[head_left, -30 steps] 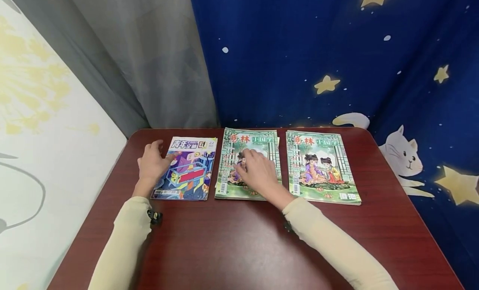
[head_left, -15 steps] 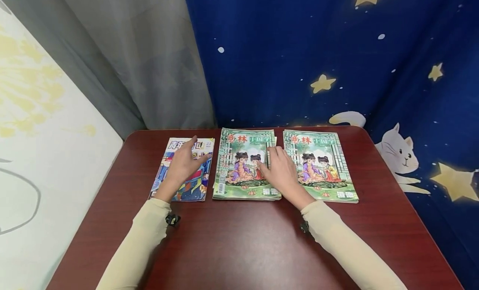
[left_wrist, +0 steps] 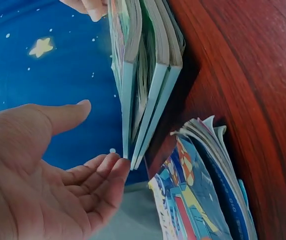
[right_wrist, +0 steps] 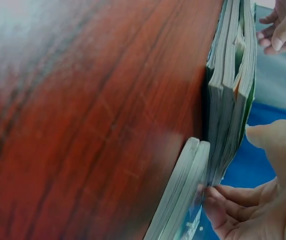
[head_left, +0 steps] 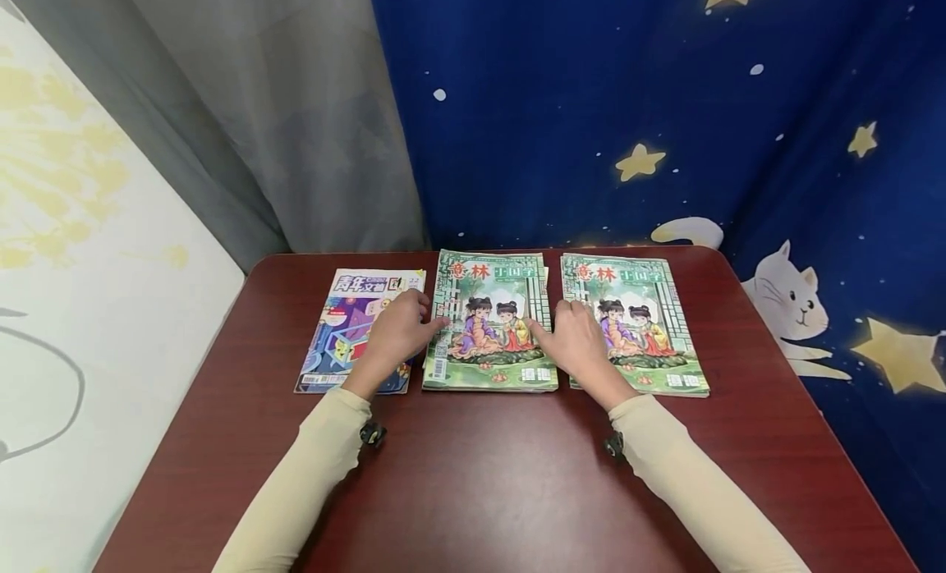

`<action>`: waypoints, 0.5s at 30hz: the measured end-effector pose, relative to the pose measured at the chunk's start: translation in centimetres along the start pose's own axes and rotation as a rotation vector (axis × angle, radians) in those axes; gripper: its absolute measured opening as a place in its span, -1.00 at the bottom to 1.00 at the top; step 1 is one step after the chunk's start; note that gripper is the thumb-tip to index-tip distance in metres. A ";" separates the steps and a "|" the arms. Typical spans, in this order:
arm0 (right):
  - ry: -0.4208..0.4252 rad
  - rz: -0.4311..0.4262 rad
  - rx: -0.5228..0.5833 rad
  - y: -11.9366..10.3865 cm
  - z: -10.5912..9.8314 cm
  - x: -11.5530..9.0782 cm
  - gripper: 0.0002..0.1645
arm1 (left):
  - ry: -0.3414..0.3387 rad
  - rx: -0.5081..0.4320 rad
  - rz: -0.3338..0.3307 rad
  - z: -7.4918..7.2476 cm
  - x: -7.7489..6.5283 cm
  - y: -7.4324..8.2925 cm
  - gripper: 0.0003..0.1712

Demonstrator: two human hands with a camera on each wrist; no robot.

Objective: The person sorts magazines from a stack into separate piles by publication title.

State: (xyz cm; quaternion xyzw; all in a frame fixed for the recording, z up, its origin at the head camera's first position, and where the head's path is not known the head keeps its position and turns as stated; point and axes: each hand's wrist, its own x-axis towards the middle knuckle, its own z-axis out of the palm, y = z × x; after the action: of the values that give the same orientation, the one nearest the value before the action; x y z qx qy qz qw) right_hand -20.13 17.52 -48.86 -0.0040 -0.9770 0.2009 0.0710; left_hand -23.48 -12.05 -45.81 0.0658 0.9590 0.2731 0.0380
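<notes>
In the middle of the table lies a stack of green-covered magazines (head_left: 488,368), the cover showing two cartoon figures. My left hand (head_left: 399,331) is at its left side, over the right part of a purple magazine (head_left: 332,331). The left wrist view shows its fingertips (left_wrist: 123,167) right at the stack's spines and its thumb lifted apart. On the other side, my right hand (head_left: 584,343) has its fingers in the gap by the right-hand green magazines (head_left: 658,368). Its thumb (right_wrist: 262,136) reaches the middle stack's top edge.
The three piles stand in a row along the far edge of the dark red table (head_left: 473,474). Behind it hang a grey curtain (head_left: 332,146) and a blue star-patterned curtain (head_left: 532,130). A white patterned wall (head_left: 89,310) borders the left side.
My left hand has moved right across the purple magazine to the middle stack's left side. My right hand has moved right from over that stack's cover to its right edge.
</notes>
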 end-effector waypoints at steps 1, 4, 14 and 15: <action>0.002 0.006 -0.012 0.0 0.1 -0.1 -0.24 | 0.002 0.017 0.004 0.1 0.0 0.0 -0.34; 0.000 0.025 -0.034 0.0 0.3 -0.1 -0.25 | 0.018 0.068 0.023 0.4 0.2 0.1 -0.46; -0.110 0.069 -0.149 -0.3 0.8 0.0 -0.22 | -0.019 0.211 0.026 1.3 0.5 0.2 -0.51; -0.112 0.061 -0.150 -0.3 0.9 0.0 -0.22 | -0.021 0.223 0.029 1.3 0.4 0.3 -0.52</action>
State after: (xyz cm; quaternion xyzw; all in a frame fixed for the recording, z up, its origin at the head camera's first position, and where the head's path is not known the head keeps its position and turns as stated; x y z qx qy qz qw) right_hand -20.29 16.90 -49.55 -0.0278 -0.9912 0.1289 0.0097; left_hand -23.75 -11.09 -46.78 0.0861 0.9820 0.1643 0.0365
